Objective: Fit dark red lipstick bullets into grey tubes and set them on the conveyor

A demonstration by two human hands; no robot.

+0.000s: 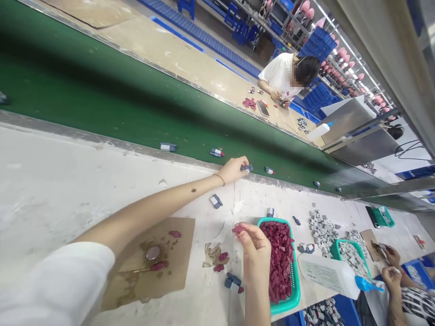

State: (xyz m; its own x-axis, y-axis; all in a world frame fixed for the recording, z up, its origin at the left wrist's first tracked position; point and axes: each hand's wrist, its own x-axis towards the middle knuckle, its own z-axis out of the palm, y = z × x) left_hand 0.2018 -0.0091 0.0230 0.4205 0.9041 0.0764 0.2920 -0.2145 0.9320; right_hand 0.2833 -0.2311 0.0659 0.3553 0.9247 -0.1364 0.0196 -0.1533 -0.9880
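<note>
Gripping a blue-grey and white plastic part [247, 168] in its closed fingers, the left hand [234, 170] is, in the head view, the nearer one to the green conveyor belt [190, 129], at the belt's near edge in mid-frame; the part's long axis runs roughly sideways, along that edge, and whether it touches the belt I cannot tell. Below, at lower centre, the right hand [255, 248] pinches a maroon plastic piece [238, 229] between thumb and fingers, its free end leftward, near the left rim of the teal basket [295, 277].
</note>
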